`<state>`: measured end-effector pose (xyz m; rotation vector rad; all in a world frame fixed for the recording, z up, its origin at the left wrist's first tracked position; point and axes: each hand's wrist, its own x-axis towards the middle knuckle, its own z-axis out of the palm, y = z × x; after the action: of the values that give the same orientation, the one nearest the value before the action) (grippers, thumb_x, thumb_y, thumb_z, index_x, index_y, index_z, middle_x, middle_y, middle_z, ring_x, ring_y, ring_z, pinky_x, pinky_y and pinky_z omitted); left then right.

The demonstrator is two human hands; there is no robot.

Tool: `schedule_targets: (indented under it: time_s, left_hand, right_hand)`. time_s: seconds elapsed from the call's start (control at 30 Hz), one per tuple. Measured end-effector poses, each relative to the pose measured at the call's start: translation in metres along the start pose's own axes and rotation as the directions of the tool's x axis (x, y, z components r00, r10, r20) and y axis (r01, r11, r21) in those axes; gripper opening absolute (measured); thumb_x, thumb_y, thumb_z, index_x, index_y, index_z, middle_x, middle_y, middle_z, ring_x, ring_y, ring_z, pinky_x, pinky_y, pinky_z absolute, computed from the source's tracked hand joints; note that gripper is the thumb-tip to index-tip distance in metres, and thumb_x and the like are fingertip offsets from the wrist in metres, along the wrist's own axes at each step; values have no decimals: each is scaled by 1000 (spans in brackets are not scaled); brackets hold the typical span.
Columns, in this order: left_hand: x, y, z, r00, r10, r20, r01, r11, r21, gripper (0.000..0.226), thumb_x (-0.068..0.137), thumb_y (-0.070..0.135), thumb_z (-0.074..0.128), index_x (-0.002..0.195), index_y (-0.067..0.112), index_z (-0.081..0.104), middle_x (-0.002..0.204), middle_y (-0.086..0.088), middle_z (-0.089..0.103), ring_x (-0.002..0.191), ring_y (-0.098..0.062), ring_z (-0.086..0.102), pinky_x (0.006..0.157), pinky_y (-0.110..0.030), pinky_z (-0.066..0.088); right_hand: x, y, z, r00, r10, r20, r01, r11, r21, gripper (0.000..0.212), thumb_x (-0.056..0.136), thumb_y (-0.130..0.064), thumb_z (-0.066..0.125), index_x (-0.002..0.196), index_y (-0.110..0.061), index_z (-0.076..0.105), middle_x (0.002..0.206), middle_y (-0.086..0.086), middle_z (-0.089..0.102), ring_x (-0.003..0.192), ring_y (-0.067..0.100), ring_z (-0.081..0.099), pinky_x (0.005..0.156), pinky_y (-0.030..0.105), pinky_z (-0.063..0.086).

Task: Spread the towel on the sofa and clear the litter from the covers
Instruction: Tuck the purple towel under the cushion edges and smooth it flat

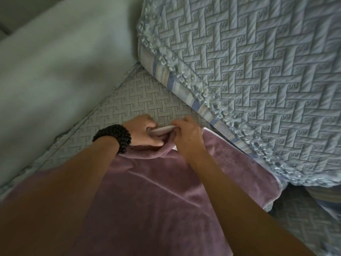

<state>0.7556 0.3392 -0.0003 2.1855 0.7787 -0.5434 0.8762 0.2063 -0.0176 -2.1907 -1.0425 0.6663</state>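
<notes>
While both hands meet at its far edge, the towel (pixel 147 191) lies across the sofa (pixel 140 100) seat cover, purple with a pale border. Left hand (pixel 143 133), beaded bracelet (pixel 116 137) at the wrist, has its fingers (pixel 153 143) pinched on the border; right hand (pixel 186 137) is clenched on the same border just beside it. Between them the edge bunches into a fold. Quilted cushion (pixel 258 80) rests to the right, touching the towel's side.

Towel (pixel 147 191) laid on sofa seat cover (pixel 132 100); quilted cushion (pixel 258 80) positioned to its right; backrest (pixel 55 61) located behind, left.
</notes>
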Motion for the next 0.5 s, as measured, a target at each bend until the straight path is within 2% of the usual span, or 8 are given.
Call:
schedule_targets:
  time_s: [0.07, 0.13, 0.23, 0.3, 0.33, 0.37, 0.43, 0.5]
  left_hand:
    - [-15, 3, -28, 999, -14, -41, 10, 994, -108, 38, 77, 53, 64, 87, 16, 67, 96, 0, 62, 89, -20, 60, 82, -39, 49]
    - [-20, 4, -53, 991, -26, -133, 2, 984, -179, 26, 81, 41, 66, 82, 15, 65, 82, -2, 64, 82, -24, 62, 76, -39, 48]
    - [-23, -2, -92, 946, 19, -322, -13, 1000, 20, 21, 81, 30, 69, 81, 13, 57, 71, 2, 54, 71, -23, 54, 57, -28, 38]
    - [-24, -12, -115, 918, 83, -388, 7, 974, 225, 18, 84, 32, 66, 83, 17, 56, 73, 2, 55, 75, -27, 57, 60, -29, 39]
    - [-23, -21, -125, 903, 110, -415, 29, 949, 315, 16, 85, 34, 63, 85, 19, 58, 77, 0, 59, 79, -29, 59, 65, -32, 43]
    - [-19, -34, -131, 890, 110, -442, 77, 919, 386, 14, 87, 34, 61, 87, 19, 60, 84, -3, 63, 83, -31, 61, 69, -35, 46]
    - [-13, -52, -129, 872, 39, -487, 218, 861, 459, 16, 90, 30, 56, 92, 18, 65, 97, -8, 67, 92, -34, 62, 73, -36, 47]
    - [0, -71, -121, 784, -104, -612, 415, 821, 392, 20, 90, 22, 48, 97, 16, 67, 107, -11, 63, 98, -36, 61, 70, -37, 42]
  right_hand:
    - [4, -22, -10, 993, -24, -112, 21, 999, -29, 27, 84, -5, 57, 97, -21, 74, 97, 1, 61, 91, 26, 58, 89, 50, 44]
    - [10, -41, -17, 973, -55, -224, 25, 990, -136, 30, 80, -5, 59, 98, -23, 76, 97, 1, 62, 96, 25, 53, 88, 46, 38]
    - [24, -61, -24, 949, -75, -307, 30, 988, -150, 30, 80, 0, 59, 95, -19, 77, 94, 4, 54, 85, 25, 48, 71, 36, 44]
    - [37, -71, -21, 966, -19, -256, -1, 997, -80, 25, 84, -5, 53, 88, -17, 75, 88, 6, 61, 78, 28, 58, 61, 33, 47]
    - [44, -74, -16, 969, 0, -248, -11, 999, -43, 22, 85, -9, 50, 82, -16, 71, 78, 7, 63, 72, 30, 61, 58, 34, 48]
    - [53, -76, -7, 968, 12, -252, -16, 1000, -16, 19, 87, -13, 49, 79, -14, 66, 70, 8, 63, 68, 33, 62, 57, 35, 49]
    - [58, -71, 6, 968, 41, -246, -43, 999, -4, 19, 92, -17, 48, 86, -13, 66, 70, 13, 64, 67, 37, 63, 59, 41, 54]
    - [66, -62, 24, 968, 35, -249, -34, 999, 10, 19, 93, -16, 48, 95, -12, 67, 78, 18, 67, 72, 39, 64, 63, 44, 55]
